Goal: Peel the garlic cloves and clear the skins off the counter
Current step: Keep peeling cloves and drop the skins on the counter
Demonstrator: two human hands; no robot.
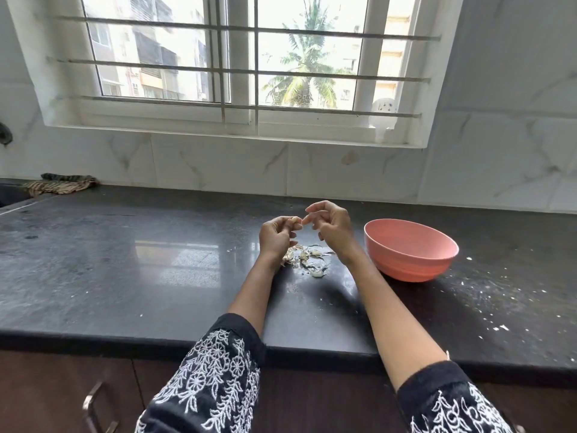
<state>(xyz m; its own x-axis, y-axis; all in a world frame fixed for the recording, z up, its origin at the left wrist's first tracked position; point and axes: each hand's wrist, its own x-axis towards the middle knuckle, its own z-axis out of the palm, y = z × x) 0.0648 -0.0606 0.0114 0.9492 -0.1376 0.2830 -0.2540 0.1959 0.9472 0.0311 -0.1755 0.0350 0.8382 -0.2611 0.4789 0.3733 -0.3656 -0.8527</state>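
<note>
Stretching wide under the barred window (249, 67): dark stone counter (125, 260), flecked with white crumbs at right. Sitting on it at right, upright: pink bowl (409, 250), inside hidden from here. Lying crumpled at the far left corner: striped cloth (61, 184). Hovering above the counter, left hand (276, 237) curling its fingers round a garlic clove (294, 220), possibly part-peeled. Reaching in beside it, right hand (331, 228), fingers loosely bent, fingertips at the clove. Lying scattered just below both hands: papery skins (307, 260).
</note>
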